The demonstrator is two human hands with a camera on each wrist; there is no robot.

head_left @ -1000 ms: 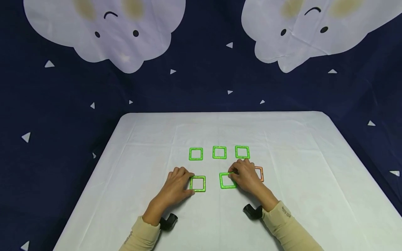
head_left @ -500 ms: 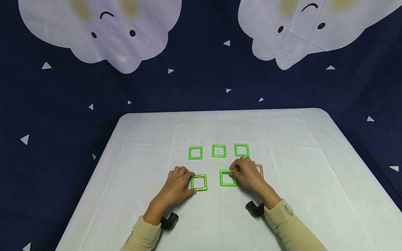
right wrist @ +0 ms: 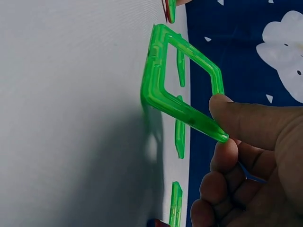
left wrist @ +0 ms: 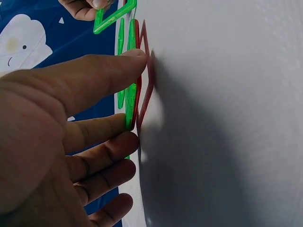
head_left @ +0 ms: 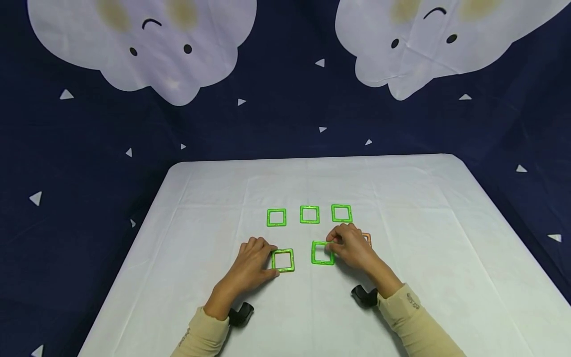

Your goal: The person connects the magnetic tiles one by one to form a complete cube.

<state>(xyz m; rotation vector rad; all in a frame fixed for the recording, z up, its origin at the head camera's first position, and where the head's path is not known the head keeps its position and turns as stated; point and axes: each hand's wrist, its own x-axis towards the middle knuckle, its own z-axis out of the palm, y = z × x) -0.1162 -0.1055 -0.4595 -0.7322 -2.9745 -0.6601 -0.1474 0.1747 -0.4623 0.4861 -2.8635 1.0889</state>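
Observation:
My left hand (head_left: 247,265) grips a green square magnetic tile (head_left: 283,251) by its left side, thumb and index finger at the corners. In the left wrist view a red tile (left wrist: 137,101) lies flat against the underside of this green one, with a reddish outline on the cloth beneath. To the right, my right hand (head_left: 352,248) pinches another green square tile (head_left: 314,254) between thumb and index finger. The right wrist view has this tile (right wrist: 154,71) tilted, its pinched side raised off the table. The two held tiles are a short gap apart.
Beyond the hands, three green square tiles (head_left: 310,208) lie in a row across the white table (head_left: 214,198). An orange tile (head_left: 368,238) shows partly behind my right hand. A dark blue cloth with clouds hangs behind the table's far edge (head_left: 285,159).
My left hand and its tiles have shifted slightly right. The tile in my right hand has turned a little, so its sides look straighter. The orange tile is more covered by the right hand.

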